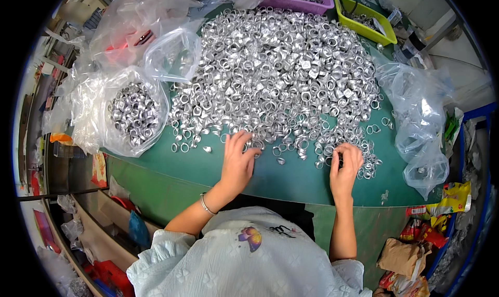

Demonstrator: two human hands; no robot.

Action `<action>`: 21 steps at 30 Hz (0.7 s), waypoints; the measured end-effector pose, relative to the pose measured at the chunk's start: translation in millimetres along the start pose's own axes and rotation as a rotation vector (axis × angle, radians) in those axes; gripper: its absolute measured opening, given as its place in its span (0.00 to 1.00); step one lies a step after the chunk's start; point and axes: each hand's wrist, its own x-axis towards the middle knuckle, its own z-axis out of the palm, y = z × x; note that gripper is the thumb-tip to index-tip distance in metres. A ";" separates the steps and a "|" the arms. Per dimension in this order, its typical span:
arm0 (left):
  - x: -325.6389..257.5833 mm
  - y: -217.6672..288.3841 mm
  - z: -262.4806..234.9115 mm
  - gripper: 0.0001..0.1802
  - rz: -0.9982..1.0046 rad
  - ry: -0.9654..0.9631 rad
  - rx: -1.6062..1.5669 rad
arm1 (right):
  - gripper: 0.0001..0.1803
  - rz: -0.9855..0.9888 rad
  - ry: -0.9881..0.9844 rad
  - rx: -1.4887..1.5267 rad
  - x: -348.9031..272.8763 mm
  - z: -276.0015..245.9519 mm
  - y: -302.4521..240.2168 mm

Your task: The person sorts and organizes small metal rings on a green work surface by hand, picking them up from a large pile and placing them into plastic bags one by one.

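A broad pile of silver-coloured metal rings (280, 68) spreads over the green table (182, 167), thinning to loose rings along its near edge. At that edge my left hand (239, 164) rests with its fingertips among the rings, thumb held apart, fingers loosely spread. Farther right, my right hand (346, 167) reaches into a small cluster of rings (369, 166). Its fingers curl toward the thumb, and whatever lies between the tips is hidden. Left of the pile, a clear plastic bag (109, 136) lies with its mouth spread around more rings (135, 112).
A purple basket (306, 5) and a yellow-green basket (369, 24), both with metal pieces, stand at the back. Crumpled clear bags (423, 120) lie along the right side, others at the back left. Snack packets (452, 201) and a brown paper bag (405, 258) sit lower right.
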 end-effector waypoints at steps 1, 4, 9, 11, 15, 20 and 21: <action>-2.0 -2.8 -1.1 0.13 -0.025 0.008 -0.012 | 0.05 0.000 -0.007 -0.021 -1.4 -1.5 -1.7; -8.2 -12.1 -7.0 0.13 -0.053 0.029 -0.073 | 0.07 -0.006 -0.005 -0.112 -7.4 -1.9 -5.8; -13.3 9.6 -11.9 0.14 -0.126 0.071 -0.063 | 0.12 0.029 -0.025 -0.064 -9.9 -2.2 -30.0; -11.1 20.2 -9.0 0.18 -0.079 -0.004 -0.053 | 0.15 -0.043 -0.112 -0.002 -4.9 3.8 -43.7; 1.3 31.7 13.9 0.21 0.009 -0.135 -0.037 | 0.14 -0.037 -0.180 -0.044 5.9 24.1 -59.5; 9.7 27.2 21.3 0.20 0.026 -0.201 0.017 | 0.08 -0.082 -0.161 -0.089 2.4 24.4 -49.6; 8.7 24.2 21.6 0.19 0.017 -0.202 -0.009 | 0.06 -0.086 -0.112 -0.071 2.8 21.5 -47.9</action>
